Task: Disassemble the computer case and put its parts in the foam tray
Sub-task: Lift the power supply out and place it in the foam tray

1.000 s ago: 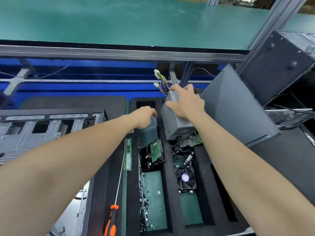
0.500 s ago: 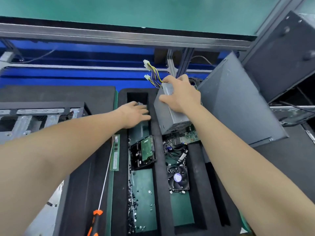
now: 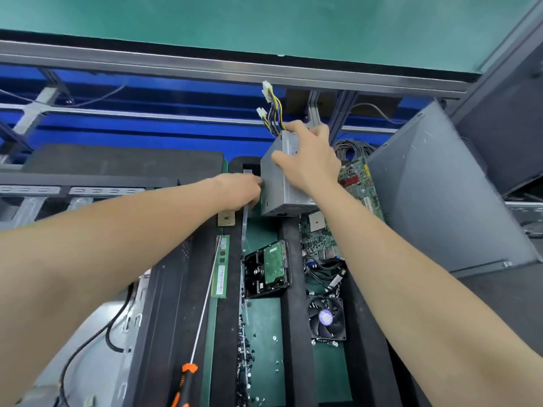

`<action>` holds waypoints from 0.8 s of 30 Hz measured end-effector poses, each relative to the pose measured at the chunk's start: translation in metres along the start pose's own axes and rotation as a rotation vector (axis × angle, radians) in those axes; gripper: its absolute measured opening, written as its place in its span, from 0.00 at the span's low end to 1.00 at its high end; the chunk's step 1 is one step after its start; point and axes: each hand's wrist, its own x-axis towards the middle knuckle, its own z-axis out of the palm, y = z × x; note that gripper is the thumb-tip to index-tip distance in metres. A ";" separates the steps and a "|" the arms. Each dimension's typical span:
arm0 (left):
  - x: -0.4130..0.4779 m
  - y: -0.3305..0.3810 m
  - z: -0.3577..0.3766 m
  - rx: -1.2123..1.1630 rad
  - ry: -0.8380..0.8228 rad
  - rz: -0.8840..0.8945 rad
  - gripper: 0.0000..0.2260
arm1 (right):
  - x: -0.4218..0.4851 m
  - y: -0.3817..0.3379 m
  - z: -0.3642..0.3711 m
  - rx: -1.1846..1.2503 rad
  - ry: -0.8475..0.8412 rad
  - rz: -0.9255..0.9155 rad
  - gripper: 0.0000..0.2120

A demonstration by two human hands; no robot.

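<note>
Left grip [image 3: 241, 192]: fingertips hidden behind grey metal power supply box [image 3: 279, 183].
Orange-handled screwdriver [image 3: 189, 369]: handle cut by bottom edge.

Teal-green mat [image 3: 264, 22] covers the upper bench surface, with a black edge strip under it. Aluminium rail [image 3: 205, 67] runs full width below. Blue panel [image 3: 164, 92] sits behind, thin black cable [image 3: 97, 99] draped across it. Grey extrusion upright [image 3: 505, 63] on the right. Lighting is even and flat.

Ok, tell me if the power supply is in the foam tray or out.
Out: the right hand grips the power supply, tilted above the foam tray, cables pointing up.
</note>
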 end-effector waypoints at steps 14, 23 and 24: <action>-0.031 -0.005 -0.024 0.167 0.385 0.137 0.24 | 0.003 0.005 -0.007 -0.044 0.057 0.033 0.24; -0.042 -0.005 -0.055 -0.239 0.306 0.106 0.24 | -0.006 0.018 -0.028 -0.072 0.108 0.076 0.25; -0.044 -0.001 -0.058 -0.334 0.284 0.072 0.27 | -0.009 0.018 -0.029 -0.070 0.113 0.079 0.26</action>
